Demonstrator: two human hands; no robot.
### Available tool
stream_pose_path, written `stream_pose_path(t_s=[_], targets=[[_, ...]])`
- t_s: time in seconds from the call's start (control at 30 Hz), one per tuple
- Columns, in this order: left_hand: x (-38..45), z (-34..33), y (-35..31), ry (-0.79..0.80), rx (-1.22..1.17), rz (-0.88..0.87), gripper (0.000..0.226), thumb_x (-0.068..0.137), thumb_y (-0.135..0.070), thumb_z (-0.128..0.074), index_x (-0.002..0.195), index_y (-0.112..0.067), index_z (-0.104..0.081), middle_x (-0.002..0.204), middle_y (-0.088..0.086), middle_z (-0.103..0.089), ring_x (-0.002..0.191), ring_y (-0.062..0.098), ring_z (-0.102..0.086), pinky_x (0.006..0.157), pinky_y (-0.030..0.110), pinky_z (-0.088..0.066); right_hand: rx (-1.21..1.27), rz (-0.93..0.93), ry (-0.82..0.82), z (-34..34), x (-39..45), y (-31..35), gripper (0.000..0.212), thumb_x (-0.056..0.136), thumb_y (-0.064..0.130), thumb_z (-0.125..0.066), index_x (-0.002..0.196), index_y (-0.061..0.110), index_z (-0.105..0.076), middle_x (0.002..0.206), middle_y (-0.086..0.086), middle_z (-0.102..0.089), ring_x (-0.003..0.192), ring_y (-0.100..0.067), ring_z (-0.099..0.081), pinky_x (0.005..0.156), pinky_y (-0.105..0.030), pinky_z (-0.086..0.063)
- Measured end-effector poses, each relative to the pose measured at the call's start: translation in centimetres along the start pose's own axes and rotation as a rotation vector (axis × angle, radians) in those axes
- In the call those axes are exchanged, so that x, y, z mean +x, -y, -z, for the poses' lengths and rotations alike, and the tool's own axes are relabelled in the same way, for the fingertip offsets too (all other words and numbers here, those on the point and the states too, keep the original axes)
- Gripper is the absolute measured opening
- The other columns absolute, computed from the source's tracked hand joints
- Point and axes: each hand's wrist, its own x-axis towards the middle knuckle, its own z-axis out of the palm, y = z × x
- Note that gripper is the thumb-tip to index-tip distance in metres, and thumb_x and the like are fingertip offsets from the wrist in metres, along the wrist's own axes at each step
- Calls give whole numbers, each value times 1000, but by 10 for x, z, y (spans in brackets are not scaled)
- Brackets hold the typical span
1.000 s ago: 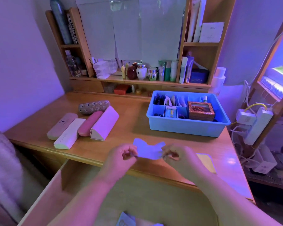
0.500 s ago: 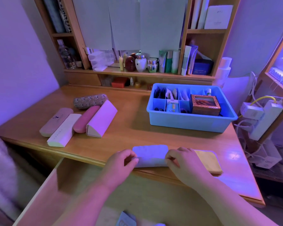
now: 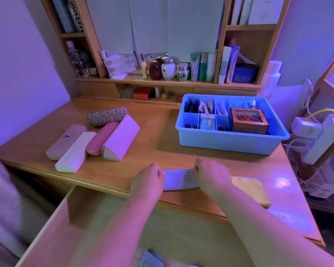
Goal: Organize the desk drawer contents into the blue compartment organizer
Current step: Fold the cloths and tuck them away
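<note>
Both forearms are stretched forward and converge slightly. The left hand (image 3: 148,179) and the right hand (image 3: 210,175) are held near each other, knuckles up, fingers curled down and pinched on a cloth's (image 3: 178,180) ends.

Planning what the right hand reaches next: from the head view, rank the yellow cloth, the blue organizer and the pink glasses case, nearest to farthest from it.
1. yellow cloth, right beside the right hand.
2. blue organizer, behind it on the desk.
3. pink glasses case, far left among the cases.
</note>
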Motion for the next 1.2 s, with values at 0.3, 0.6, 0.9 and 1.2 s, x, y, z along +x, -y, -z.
stream_pose_path(t_s=[0.3, 0.6, 0.9, 1.2], targets=[[7, -2, -14, 23, 239, 45, 17, 97, -32, -41, 102, -16, -47, 84, 0, -61, 78, 26, -58, 62, 28, -36, -264, 113, -133, -2, -2, 10, 25, 78, 9, -52, 98, 19, -40, 96, -2, -61, 86, -25, -58, 62, -29, -29], [-22, 4, 24, -42, -54, -629, 15, 80, -24, -66, 92, -16, -67, 97, -4, -62, 92, 17, -58, 86, 32, -45, 5, 430, -114, -8, -38, 0, 26, 88, 35, -53, 99, 15, -67, 97, -2, -62, 91, -26, -58, 75, -31, -44], [-49, 9, 39, -41, 150, -745, 21, 71, -17, -73, 90, -20, -64, 92, -5, -61, 88, 18, -56, 86, 27, -40, -119, 501, -246, -17, -85, -6, 51, 45, 42, -85, 90, 23, -72, 80, 8, -64, 69, -15, -64, 62, -22, -53], [-81, 28, 30, -31, -472, -356, 10, 72, -18, -63, 70, -28, -61, 71, -16, -63, 72, 0, -57, 71, 16, -44, 355, 283, -23, 5, -104, -9, 13, 83, 24, -62, 71, 30, -59, 62, 15, -55, 56, -4, -45, 52, -16, -33]])
